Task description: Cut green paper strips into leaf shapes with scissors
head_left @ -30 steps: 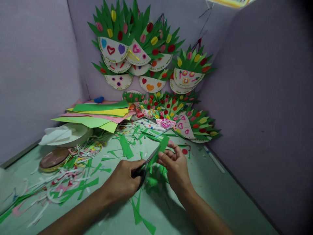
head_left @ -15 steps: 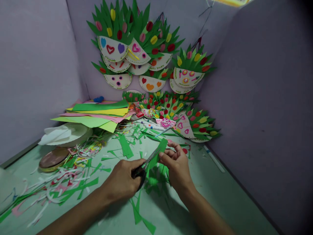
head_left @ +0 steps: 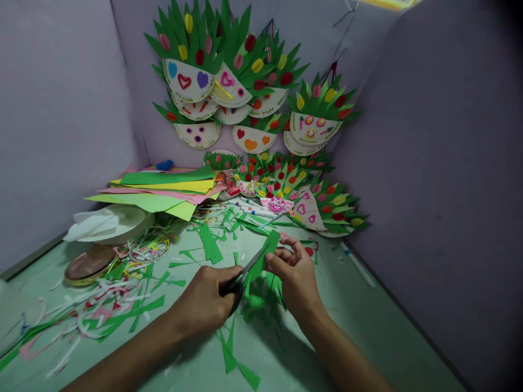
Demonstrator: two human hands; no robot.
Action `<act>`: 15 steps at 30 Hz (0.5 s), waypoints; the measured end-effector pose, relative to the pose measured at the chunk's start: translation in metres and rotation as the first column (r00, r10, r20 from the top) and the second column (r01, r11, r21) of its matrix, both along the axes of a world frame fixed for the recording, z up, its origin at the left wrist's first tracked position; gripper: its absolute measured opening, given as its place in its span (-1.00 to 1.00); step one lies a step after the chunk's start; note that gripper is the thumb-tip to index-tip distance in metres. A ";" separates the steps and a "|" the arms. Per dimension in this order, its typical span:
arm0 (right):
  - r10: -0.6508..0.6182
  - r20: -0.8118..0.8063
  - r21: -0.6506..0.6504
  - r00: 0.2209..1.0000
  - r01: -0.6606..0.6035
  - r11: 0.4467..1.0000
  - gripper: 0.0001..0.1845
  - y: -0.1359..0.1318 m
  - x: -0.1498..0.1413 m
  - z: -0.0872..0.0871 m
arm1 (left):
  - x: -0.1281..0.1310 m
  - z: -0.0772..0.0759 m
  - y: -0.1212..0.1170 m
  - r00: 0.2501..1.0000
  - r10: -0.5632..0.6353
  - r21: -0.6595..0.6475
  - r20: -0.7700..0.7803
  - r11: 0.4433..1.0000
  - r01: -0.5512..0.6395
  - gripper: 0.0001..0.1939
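My left hand is closed round the black handles of a pair of scissors. Their blades point up and to the right and lie against a strip of green paper. Between thumb and fingers, my right hand pinches that strip along its right edge. Under both hands, more green paper pieces rest on the table, partly hidden and in shadow. Long green offcuts lie just below the scissors.
Coloured paper sheets are stacked at the back left, with white paper plates before them. Scraps surround a round tin lid. Decorated half-plates hang on the back wall. Pens lie behind my hands; a white marker is at right.
Almost nothing differs. Both hands, the scissors and the green strip keep nearly the same position.
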State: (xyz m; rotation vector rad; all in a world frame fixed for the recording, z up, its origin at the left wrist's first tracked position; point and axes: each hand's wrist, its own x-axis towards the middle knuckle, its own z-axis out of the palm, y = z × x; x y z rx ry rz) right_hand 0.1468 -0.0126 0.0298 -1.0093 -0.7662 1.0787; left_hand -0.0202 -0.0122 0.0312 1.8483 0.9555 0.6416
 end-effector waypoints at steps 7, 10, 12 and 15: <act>-0.020 -0.005 0.019 1.000 0.020 1.000 -0.50 0.000 0.001 0.003 | 0.002 0.001 -0.002 1.000 -0.005 -0.002 -0.001 1.000 0.005 -0.81; -0.012 0.002 0.014 1.000 0.012 1.000 -0.50 0.000 0.001 0.001 | 0.002 0.001 -0.002 1.000 0.009 0.019 -0.009 1.000 -0.009 -0.82; -0.006 -0.001 0.012 1.000 0.006 1.000 -0.49 0.001 0.001 -0.001 | 0.002 0.001 -0.002 1.000 0.015 0.028 -0.013 1.000 -0.015 -0.82; -0.001 -0.011 0.018 1.000 0.001 1.000 -0.49 0.001 0.001 -0.003 | 0.001 0.001 -0.002 1.000 0.018 0.030 -0.020 0.999 -0.017 -0.82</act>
